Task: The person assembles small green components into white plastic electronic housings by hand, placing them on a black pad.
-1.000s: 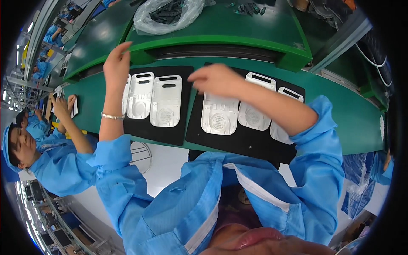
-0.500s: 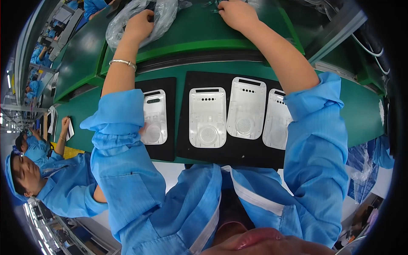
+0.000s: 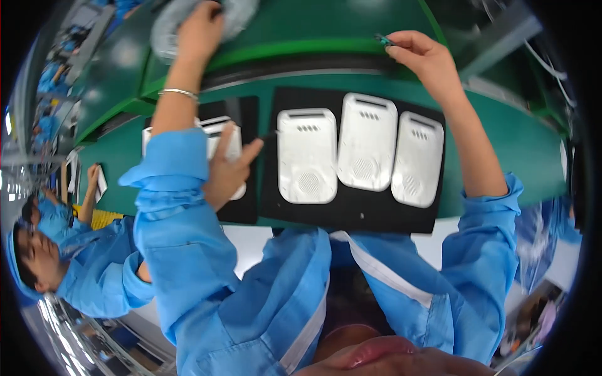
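My right hand (image 3: pixel 428 61), raised over the front edge of the raised green shelf, pinches a small dark green part (image 3: pixel 383 40) between thumb and fingertips. My left hand (image 3: pixel 199 31) is at the clear plastic bag (image 3: pixel 164 31) on the shelf. Its fingers are curled, with something dark at their tips that is too blurred to name. Below lie three white plastic housings (image 3: pixel 306 156), (image 3: pixel 367 143), (image 3: pixel 417 160) on a black mat (image 3: pixel 351 216). Each has a slot, a row of small holes and a round grille.
A co-worker's hand (image 3: pixel 229 166) reaches over a second black mat (image 3: pixel 249 210) at left, above more white housings (image 3: pixel 216 125) partly hidden by my left arm. The co-worker (image 3: pixel 94 269) sits at my left. A metal post (image 3: pixel 495 53) stands at the right.
My right hand has drawn back from the shelf towards me, the small green part now showing in its fingers. My left hand has shifted slightly. A co-worker's hand has come over the left mat.
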`<control>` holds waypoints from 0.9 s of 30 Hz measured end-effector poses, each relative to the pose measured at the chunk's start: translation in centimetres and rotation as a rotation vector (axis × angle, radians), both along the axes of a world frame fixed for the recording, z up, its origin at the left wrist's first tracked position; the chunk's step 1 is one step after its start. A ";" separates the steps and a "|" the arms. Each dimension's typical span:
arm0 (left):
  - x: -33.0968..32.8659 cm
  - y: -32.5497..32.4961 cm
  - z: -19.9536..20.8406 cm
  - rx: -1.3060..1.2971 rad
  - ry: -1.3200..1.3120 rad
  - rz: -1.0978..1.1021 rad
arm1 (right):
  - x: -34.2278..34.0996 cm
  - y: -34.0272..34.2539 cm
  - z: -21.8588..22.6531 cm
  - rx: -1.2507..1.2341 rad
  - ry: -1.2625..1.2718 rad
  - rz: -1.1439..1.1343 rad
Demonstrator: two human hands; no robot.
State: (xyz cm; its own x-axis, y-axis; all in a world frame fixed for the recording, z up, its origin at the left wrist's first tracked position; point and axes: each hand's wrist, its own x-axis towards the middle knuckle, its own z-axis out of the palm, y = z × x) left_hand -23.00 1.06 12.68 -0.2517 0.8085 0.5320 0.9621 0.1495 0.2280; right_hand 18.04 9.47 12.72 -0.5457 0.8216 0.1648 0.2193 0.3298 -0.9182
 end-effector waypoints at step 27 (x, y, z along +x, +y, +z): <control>-1.9 0.1 -0.1 -0.205 0.131 0.165 | 9.5 -5.5 -8.1 0.915 -0.386 0.039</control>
